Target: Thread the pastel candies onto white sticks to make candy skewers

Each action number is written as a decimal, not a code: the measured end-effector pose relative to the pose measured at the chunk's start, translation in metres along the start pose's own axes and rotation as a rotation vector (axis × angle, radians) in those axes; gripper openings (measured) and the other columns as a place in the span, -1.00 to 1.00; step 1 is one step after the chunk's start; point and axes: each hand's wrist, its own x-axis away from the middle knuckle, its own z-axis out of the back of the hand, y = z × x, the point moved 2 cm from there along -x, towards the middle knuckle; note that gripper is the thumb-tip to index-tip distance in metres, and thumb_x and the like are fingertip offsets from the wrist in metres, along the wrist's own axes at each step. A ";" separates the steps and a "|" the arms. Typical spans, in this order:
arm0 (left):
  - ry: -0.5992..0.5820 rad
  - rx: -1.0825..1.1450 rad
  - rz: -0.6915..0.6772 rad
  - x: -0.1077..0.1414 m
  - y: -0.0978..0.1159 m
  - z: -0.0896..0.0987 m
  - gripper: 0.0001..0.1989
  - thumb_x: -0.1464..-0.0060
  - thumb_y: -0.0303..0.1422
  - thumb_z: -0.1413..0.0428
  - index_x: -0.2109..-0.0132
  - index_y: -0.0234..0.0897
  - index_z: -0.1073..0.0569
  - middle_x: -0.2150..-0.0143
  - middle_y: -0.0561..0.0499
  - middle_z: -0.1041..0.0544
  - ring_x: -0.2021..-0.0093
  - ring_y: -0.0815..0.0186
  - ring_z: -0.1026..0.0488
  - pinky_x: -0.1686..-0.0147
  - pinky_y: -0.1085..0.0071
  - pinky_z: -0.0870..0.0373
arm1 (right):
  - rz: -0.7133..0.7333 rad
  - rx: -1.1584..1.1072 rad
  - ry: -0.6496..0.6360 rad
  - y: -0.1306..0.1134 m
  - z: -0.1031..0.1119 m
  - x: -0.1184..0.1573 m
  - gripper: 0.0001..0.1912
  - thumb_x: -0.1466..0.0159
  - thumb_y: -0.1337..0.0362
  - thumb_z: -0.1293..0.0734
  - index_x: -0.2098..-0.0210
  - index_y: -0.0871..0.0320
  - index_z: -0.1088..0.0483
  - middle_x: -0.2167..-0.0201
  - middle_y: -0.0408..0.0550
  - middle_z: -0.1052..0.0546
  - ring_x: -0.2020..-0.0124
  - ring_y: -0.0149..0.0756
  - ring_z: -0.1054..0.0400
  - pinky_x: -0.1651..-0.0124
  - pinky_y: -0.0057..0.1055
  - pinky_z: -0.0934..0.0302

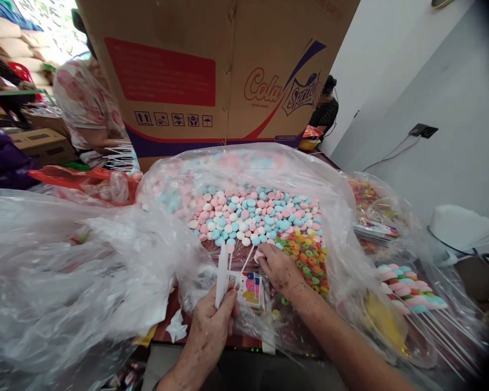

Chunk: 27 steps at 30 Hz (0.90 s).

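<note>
My left hand (214,320) is closed around several thin white sticks (222,277), which point up and away from me. One stick (248,258) leans right, its far end close to the fingers of my right hand (280,270). Those fingers are closed on a pink marshmallow (258,255); whether the stick touches it I cannot tell. Beyond lies a pile of pink, white and blue marshmallows (244,214) in a large clear plastic bag (334,217). Ring-shaped gummy candies (305,258) lie right of my right hand. Printed cards (250,288) rest between my hands.
A tall cardboard box (179,65) stands behind the bag. At right lie finished marshmallow skewers (411,288) and a card stack (377,231). Crumpled plastic sheeting (73,271) covers the left. A person (85,103) sits behind at left; another (326,111) is behind the box at right.
</note>
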 end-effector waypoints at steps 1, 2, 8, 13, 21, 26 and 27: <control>-0.005 0.009 -0.001 0.000 -0.001 0.000 -0.71 -0.12 -0.12 -0.10 0.36 -0.27 -0.37 0.63 0.21 -0.33 0.75 0.52 -0.12 0.77 0.59 -0.03 | 0.018 0.041 -0.011 -0.001 -0.001 0.001 -0.85 -0.31 0.43 -0.15 0.22 0.17 -0.33 0.27 0.01 -0.49 0.24 -0.23 -0.36 0.20 -0.40 -0.19; -0.010 0.019 -0.002 0.000 -0.002 0.000 -0.71 -0.12 -0.12 -0.10 0.35 -0.27 -0.37 0.63 0.21 -0.33 0.75 0.52 -0.12 0.77 0.60 -0.03 | 0.036 0.081 -0.024 -0.002 -0.003 0.003 -0.85 -0.30 0.45 -0.16 0.23 0.18 -0.33 0.26 0.02 -0.49 0.23 -0.22 -0.36 0.18 -0.39 -0.19; -0.004 0.017 -0.002 -0.001 -0.005 0.000 -0.70 -0.10 -0.11 -0.12 0.28 -0.29 -0.43 0.64 0.21 -0.32 0.75 0.50 -0.12 0.77 0.58 -0.02 | 0.179 0.223 -0.022 -0.006 -0.015 0.008 -0.79 -0.27 0.53 -0.16 0.25 0.16 -0.35 0.20 0.05 -0.48 0.15 -0.20 -0.32 0.09 -0.36 -0.21; -0.011 -0.043 -0.027 -0.002 -0.006 0.001 -0.68 -0.15 -0.12 -0.08 0.42 -0.27 -0.39 0.68 0.21 -0.25 0.73 0.47 -0.13 0.73 0.56 -0.04 | 0.023 -0.056 0.111 0.003 -0.012 -0.001 -0.80 -0.18 0.52 -0.16 0.35 0.16 -0.35 0.36 0.00 -0.46 0.29 -0.23 -0.33 0.18 -0.34 -0.24; -0.014 -0.159 -0.059 -0.003 -0.010 0.000 -0.73 -0.18 -0.15 -0.05 0.24 -0.26 -0.48 0.61 0.18 -0.32 0.70 0.44 -0.13 0.69 0.51 -0.03 | -0.531 -1.443 0.074 -0.001 0.021 -0.010 -0.75 0.03 0.21 -0.48 0.41 0.15 -0.40 0.49 -0.15 -0.51 0.49 -0.36 -0.37 0.37 -0.40 -0.28; 0.003 -0.253 -0.115 -0.001 -0.001 -0.001 -0.75 -0.19 -0.22 -0.04 0.37 -0.26 -0.47 0.64 0.17 -0.30 0.66 0.41 -0.14 0.63 0.49 -0.03 | -0.549 -1.581 0.055 -0.012 0.029 -0.012 -0.70 0.10 0.25 -0.53 0.41 0.18 -0.44 0.47 -0.14 -0.54 0.47 -0.36 -0.40 0.35 -0.38 -0.33; 0.009 -0.269 -0.126 -0.001 0.002 -0.001 -0.75 -0.18 -0.24 -0.05 0.39 -0.26 -0.47 0.64 0.16 -0.29 0.65 0.41 -0.14 0.61 0.49 -0.03 | -0.550 -1.580 0.058 -0.012 0.028 -0.012 -0.70 0.10 0.25 -0.53 0.41 0.18 -0.44 0.48 -0.14 -0.54 0.47 -0.35 -0.41 0.35 -0.38 -0.33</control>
